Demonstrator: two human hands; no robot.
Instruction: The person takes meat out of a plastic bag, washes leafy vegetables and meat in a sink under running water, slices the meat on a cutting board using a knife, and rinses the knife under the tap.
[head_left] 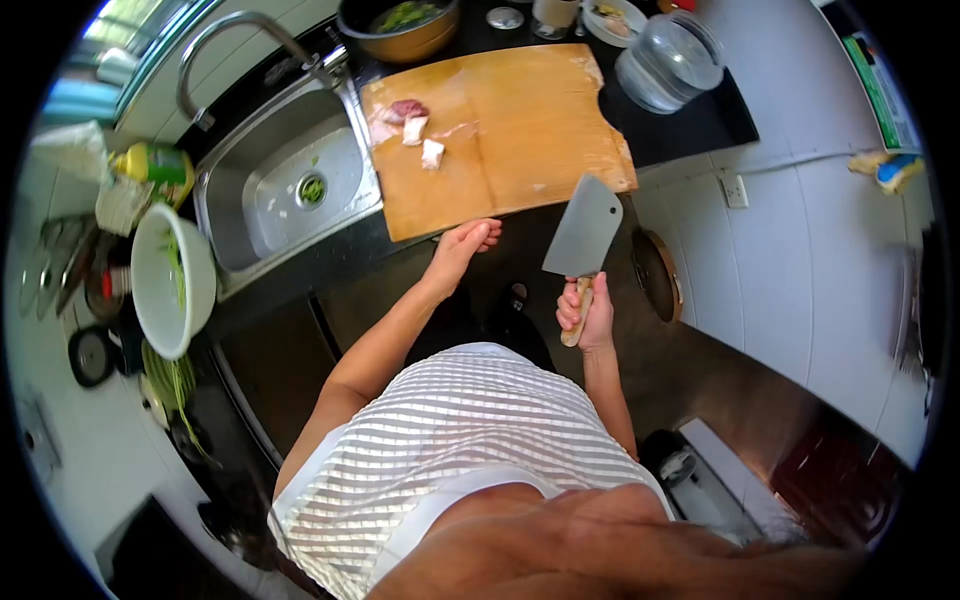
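Note:
My right hand is wrapped round the light handle of a cleaver, whose broad blade points up, just off the front right edge of a wooden cutting board. My left hand hangs by the board's front edge with its fingers curled together; whether anything is inside them is hidden. On the board's left part lie a dark red piece of meat and two pale pieces below it.
A steel sink with a curved faucet is left of the board. Farther left stand a white bowl and a yellow bottle. Behind the board are a bowl of greens and, at right, a water jar.

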